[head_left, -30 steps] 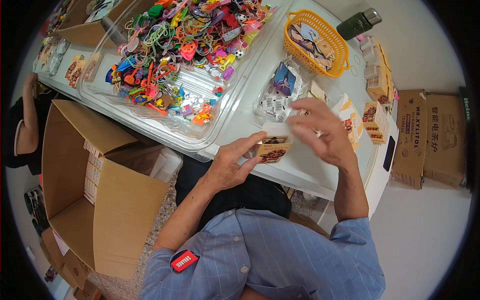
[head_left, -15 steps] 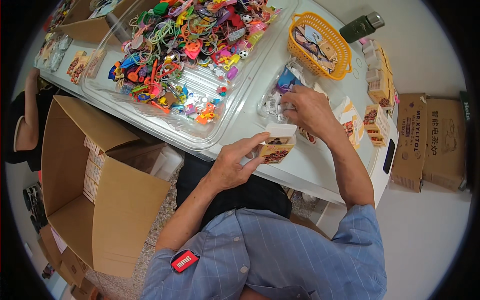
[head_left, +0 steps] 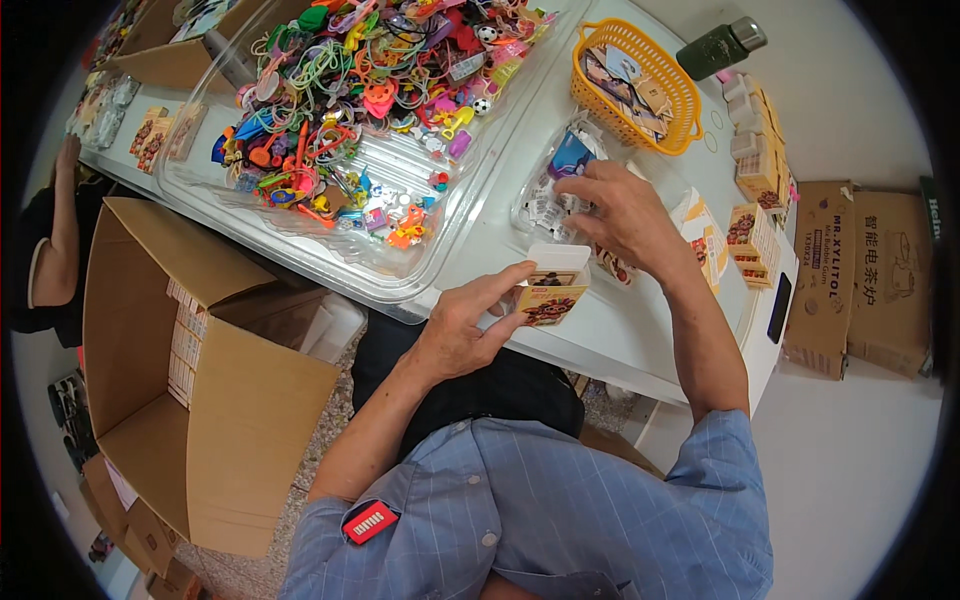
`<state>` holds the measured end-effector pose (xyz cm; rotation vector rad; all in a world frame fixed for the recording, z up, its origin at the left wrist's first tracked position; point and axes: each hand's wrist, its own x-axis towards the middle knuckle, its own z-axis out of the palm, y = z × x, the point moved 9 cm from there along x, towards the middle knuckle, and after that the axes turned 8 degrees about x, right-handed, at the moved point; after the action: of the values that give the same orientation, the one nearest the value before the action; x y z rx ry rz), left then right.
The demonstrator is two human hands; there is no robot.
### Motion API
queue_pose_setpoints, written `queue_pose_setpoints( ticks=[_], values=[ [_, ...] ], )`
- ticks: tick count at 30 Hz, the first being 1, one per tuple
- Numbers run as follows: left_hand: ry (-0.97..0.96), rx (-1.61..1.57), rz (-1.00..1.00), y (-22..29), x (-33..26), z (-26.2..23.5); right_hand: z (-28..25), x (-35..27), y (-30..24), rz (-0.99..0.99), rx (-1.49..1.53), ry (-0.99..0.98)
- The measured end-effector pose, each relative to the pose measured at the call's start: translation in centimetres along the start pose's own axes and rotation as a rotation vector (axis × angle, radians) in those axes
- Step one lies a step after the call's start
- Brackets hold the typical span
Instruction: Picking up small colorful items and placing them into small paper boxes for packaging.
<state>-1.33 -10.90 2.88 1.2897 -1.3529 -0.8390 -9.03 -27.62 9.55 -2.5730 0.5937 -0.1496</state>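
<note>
My left hand (head_left: 465,325) is closed around a small yellow carton (head_left: 550,302) with pictures of round reddish-brown food on it. The carton's white top flap (head_left: 558,258) stands up, and a dark printed piece shows just below it. Over a clear plastic tub (head_left: 522,212) hangs my right hand (head_left: 625,212), its fingers bent with a gap between thumb and forefinger; I see nothing held there. Small white printed packets (head_left: 545,208) and a blue card (head_left: 571,157) lie in the tub, partly hidden by that hand.
A large clear tray (head_left: 400,285) heaped with colourful small toys stands left. Beyond the tub sit a yellow basket (head_left: 690,128) of cards and a green flask (head_left: 722,48). Stacked cartons (head_left: 755,245) and a phone (head_left: 780,308) line the right. An open cardboard box (head_left: 250,420) stands lower left.
My right hand has shifted slightly over the tub, its fingers now farther from the blue card and more apart. My left hand keeps the carton in nearly the same place.
</note>
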Motion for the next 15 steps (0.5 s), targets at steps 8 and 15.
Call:
queue_pose_setpoints(
  ticks=[8, 15],
  values=[
    [0.011, -0.016, -0.038, -0.3, -0.1, 0.1, 1.3, 0.6, 0.3, -0.028, -0.055, -0.068],
    [0.007, -0.003, -0.012, -0.3, -0.1, 0.1, 0.0, -0.2, 1.3, 0.029, 0.196, 0.058]
  ],
)
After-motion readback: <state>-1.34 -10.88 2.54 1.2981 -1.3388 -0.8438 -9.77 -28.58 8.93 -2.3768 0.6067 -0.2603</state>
